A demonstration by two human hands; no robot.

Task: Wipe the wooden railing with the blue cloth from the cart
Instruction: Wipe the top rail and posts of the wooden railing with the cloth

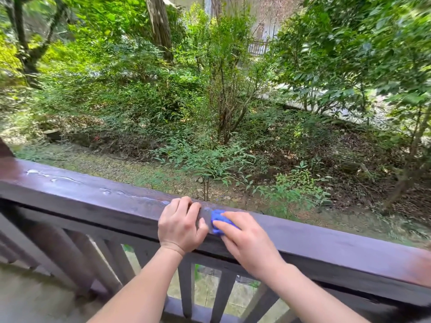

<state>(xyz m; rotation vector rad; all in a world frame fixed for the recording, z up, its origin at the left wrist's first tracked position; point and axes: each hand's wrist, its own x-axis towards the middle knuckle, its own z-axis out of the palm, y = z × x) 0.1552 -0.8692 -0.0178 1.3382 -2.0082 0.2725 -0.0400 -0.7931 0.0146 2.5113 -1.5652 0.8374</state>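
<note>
Two hands on one rail, head view, lower centre of the frame. Right hand [242,238]: fingers flattened and pressed down on the blue cloth [220,221], pinning it to the top face of the wooden railing [326,243]; palm trails toward the lower right. Left hand [180,223]: empty, fingers curled over the rail's top and far edge, thumb on the near face, just beside the cloth and not touching it. Cloth: small bunched wad, vivid blue, soft and crumpled, mostly hidden under the fingers.

Railing: long axis runs from the left edge down toward the lower right; dark purple-brown stained timber, flat broad top, square balusters [186,290] below. Wet streaks [56,177] glisten on the top face to the left of both hands; the stretch to the right looks dull and dry. Judged: the cloth hand's free run lies rightward along the axis, since the bracing hand blocks the left. Cart not in view. Beyond: blurred shrubs [224,94], leaf litter.
</note>
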